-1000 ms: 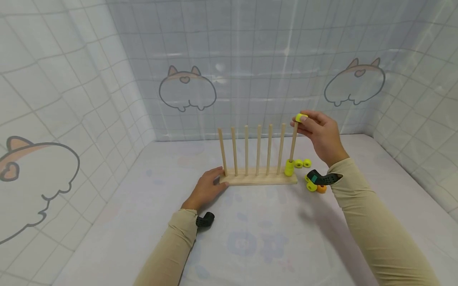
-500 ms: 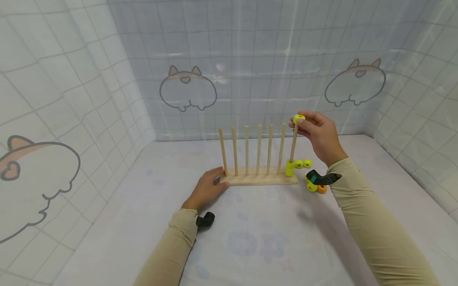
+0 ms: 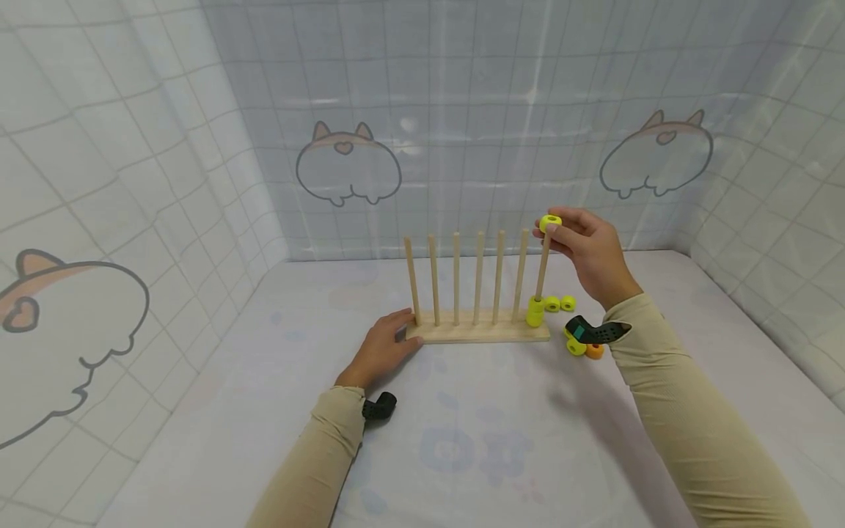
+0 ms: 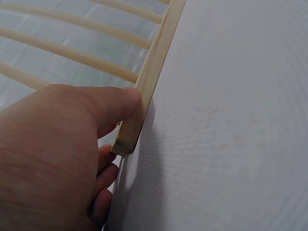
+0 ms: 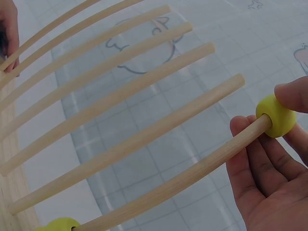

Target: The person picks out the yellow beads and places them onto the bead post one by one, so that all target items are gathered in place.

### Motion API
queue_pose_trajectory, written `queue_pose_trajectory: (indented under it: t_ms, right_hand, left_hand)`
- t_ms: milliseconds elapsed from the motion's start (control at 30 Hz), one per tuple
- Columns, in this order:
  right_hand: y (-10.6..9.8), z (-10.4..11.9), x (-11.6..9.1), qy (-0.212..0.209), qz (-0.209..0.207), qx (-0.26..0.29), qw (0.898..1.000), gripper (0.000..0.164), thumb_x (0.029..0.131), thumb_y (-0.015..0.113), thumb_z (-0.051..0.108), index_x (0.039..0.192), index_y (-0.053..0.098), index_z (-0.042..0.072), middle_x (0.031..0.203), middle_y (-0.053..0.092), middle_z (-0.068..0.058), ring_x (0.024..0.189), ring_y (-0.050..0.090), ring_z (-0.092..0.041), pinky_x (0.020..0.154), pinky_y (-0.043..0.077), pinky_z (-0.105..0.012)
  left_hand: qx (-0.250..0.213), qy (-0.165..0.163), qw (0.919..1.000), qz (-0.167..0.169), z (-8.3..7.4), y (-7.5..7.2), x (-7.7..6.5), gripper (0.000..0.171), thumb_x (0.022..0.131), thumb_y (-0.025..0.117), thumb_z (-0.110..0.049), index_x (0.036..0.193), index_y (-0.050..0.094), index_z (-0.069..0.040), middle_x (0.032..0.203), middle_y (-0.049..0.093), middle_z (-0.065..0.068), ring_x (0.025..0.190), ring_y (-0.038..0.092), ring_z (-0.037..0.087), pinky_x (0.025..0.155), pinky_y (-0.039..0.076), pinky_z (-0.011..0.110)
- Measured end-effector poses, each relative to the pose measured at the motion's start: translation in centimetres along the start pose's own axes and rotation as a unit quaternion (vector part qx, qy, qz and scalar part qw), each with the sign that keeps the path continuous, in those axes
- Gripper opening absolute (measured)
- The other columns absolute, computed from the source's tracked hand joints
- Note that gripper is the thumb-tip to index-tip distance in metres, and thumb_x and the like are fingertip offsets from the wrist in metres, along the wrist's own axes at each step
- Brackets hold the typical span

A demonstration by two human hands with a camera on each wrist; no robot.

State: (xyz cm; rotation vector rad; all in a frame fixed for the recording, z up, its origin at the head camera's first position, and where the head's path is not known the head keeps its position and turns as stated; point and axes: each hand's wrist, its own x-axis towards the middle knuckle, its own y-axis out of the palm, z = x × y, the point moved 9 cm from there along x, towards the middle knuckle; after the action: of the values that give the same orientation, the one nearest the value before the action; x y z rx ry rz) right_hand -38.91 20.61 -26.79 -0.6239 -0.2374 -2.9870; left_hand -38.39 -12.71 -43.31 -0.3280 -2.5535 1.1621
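A wooden rack with a flat base (image 3: 478, 334) and several upright pegs stands on the table. Its left end is gripped by my left hand (image 3: 381, 348), thumb (image 4: 122, 102) on the front edge and fingers partly hidden behind. At the rightmost peg (image 3: 543, 271), my right hand (image 3: 596, 253) pinches a yellow bead (image 3: 551, 224) between thumb and fingers. In the right wrist view, the peg's tip is inside that bead's (image 5: 278, 115) hole. Lower on the same peg, stacked yellow beads (image 3: 535, 314) sit at the base. The other pegs carry no beads.
Two loose yellow beads (image 3: 560, 303) lie right behind the rack's right end. Nearer, more yellow beads (image 3: 576, 347) and an orange bead (image 3: 595, 351) lie partly under the right wrist's black camera band (image 3: 597, 331). Tiled-pattern sheets (image 3: 436, 147) rise behind and at both sides.
The yellow bead in my right hand has turned from tilted to nearly level and come down slightly onto the peg's tip. My left hand stays at the rack's left end.
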Motion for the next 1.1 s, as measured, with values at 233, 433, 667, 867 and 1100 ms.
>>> queue_pose_trajectory:
  t_ms: [233,433,667,867,1100]
  right_hand:
    - [0.0,-0.04,0.01,-0.003,0.004,0.001,1.0,0.038,0.094,0.072,0.011,0.128,0.06,-0.002,0.121,0.064,-0.021,0.108,0.068,-0.026,0.096,0.053,-0.034]
    - [-0.05,-0.11,-0.1,-0.005,0.006,-0.001,1.0,0.037,0.094,0.072,0.011,0.127,0.061,-0.002,0.121,0.065,-0.021,0.108,0.068,-0.026,0.097,0.053,-0.035]
    - [-0.07,-0.18,-0.17,-0.007,0.011,-0.005,1.0,0.036,0.094,0.072,0.01,0.126,0.061,-0.002,0.118,0.067,-0.018,0.11,0.067,-0.028,0.095,0.053,-0.032]
    - [-0.07,-0.18,-0.13,-0.008,0.015,-0.006,1.0,0.037,0.094,0.072,0.01,0.127,0.061,-0.002,0.115,0.068,-0.013,0.112,0.066,-0.029,0.096,0.053,-0.033]
    - [-0.21,-0.2,-0.22,-0.005,0.013,-0.006,1.0,0.038,0.094,0.072,0.01,0.129,0.059,0.0,0.123,0.065,-0.022,0.109,0.067,-0.026,0.093,0.054,-0.03]
  left_hand:
    - [0.003,0.001,1.0,-0.002,0.01,0.01,-0.02,0.055,0.096,0.068,-0.026,0.144,0.054,-0.004,0.154,0.044,0.009,0.144,0.035,0.033,0.118,0.026,0.049]
    - [0.004,0.0,1.0,-0.002,0.12,0.05,0.03,0.054,0.096,0.068,-0.026,0.144,0.054,-0.004,0.154,0.044,0.009,0.144,0.035,0.032,0.118,0.027,0.049]
    - [0.004,0.0,1.0,-0.001,0.06,0.03,0.05,0.054,0.096,0.068,-0.026,0.144,0.054,-0.004,0.154,0.044,0.009,0.144,0.035,0.032,0.118,0.027,0.049]
    - [0.001,0.002,1.0,-0.002,-0.06,-0.08,0.04,0.053,0.096,0.069,-0.025,0.143,0.055,-0.004,0.154,0.044,0.01,0.144,0.035,0.032,0.118,0.027,0.049]
    - [0.0,-0.001,1.0,0.001,-0.03,0.0,0.04,0.054,0.096,0.068,-0.026,0.144,0.054,-0.004,0.154,0.044,0.009,0.144,0.035,0.033,0.118,0.026,0.051]
